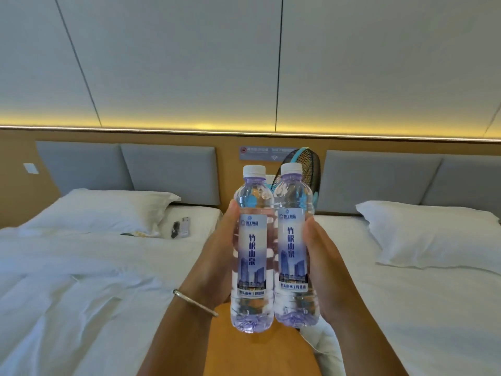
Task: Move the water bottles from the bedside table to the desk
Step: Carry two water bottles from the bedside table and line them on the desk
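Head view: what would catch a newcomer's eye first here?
Two upright water bottles, the left bottle and right bottle, side by side at centre, gripped by the left hand and right hand. Behind them, a fan between two white beds.

Bare forearms, sleeveless; thin silver bangle (195,303) (plain) on left wrist.

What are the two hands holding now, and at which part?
Each holds one upright water bottle by its labelled middle: the left hand the left bottle, the right hand the right bottle.
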